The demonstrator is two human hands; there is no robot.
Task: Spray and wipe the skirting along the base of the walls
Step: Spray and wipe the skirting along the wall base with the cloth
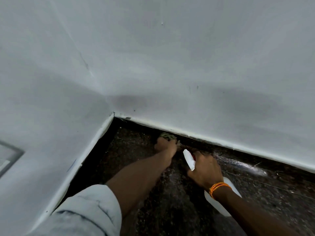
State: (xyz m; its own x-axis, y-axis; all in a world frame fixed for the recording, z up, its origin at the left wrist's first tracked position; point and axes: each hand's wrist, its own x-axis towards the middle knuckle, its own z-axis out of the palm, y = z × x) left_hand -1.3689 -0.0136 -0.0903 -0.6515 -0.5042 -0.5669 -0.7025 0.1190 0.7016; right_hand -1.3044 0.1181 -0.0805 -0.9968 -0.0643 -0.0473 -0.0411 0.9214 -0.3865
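Note:
A dark, glossy skirting [226,153] runs along the base of the white wall, wet and shiny to the right. My left hand [166,145] presses a greenish cloth [167,135] against the skirting near the room corner. Just to its right, my right hand [205,169] grips a white spray bottle [189,159] by its head, nozzle pointing up-left toward the skirting. The bottle's white body [221,204] shows below my wrist, which bears an orange thread band.
Two white walls meet in a corner [113,114] at centre left. Dark speckled stone floor [170,201] fills the lower middle. A grey recessed panel [8,155] sits on the left wall.

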